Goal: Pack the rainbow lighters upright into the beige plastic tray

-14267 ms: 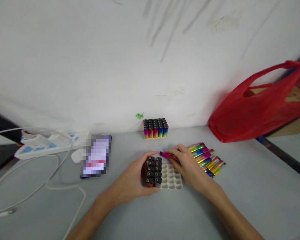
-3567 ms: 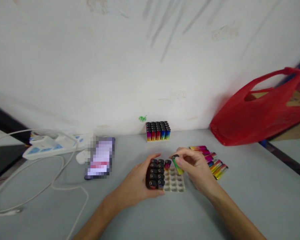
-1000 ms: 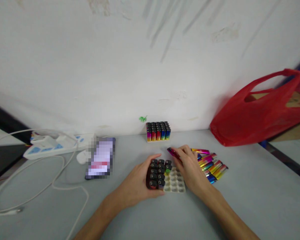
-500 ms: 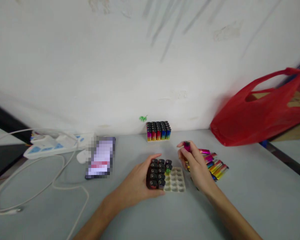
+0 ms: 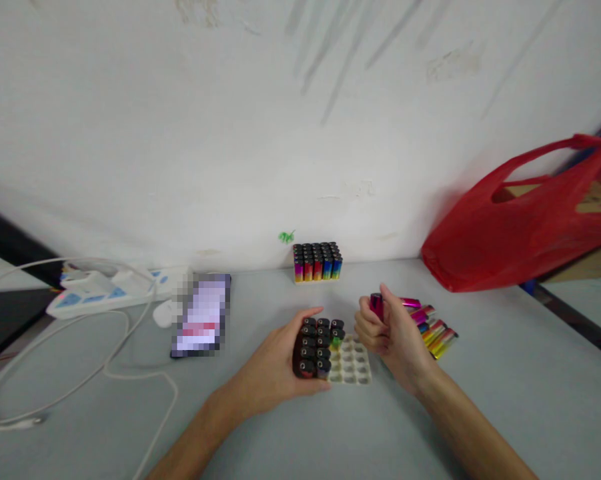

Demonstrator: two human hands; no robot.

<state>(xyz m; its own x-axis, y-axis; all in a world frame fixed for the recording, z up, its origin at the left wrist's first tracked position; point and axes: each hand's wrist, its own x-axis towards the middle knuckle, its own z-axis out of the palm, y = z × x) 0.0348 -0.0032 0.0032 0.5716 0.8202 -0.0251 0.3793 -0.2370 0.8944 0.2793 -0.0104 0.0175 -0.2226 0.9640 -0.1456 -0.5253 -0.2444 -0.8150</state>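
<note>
At the far left, a white power strip with plugs seated in it lay on the grey table. A white cable looped across the surface in front of it. The phone lay to the right of the strip, face up; its screen was pixelated and could not be read.

Your left hand was wrapped around the left side of the standing lighters, with the grip spread wide from back to front. It covered the left edge of the white tray. The lighters stood upright, black tops up, in two full columns and the rear part of a third. The tray cells to their right were exposed and unfilled.

Behind the tray, near the wall, stood a filled block of lighters, below and to the right of a green mark.

Your right hand was closed narrowly on one magenta lighter, above and just beside the tray's rear right corner. Your fingers hid its lower part. The same hand obstructed the view of some loose lighters, which lay on their sides in a cluster to its right. Farther right, well apart from the tray, a red bag leaned near the wall, with cardboard visible at its opening.
</note>
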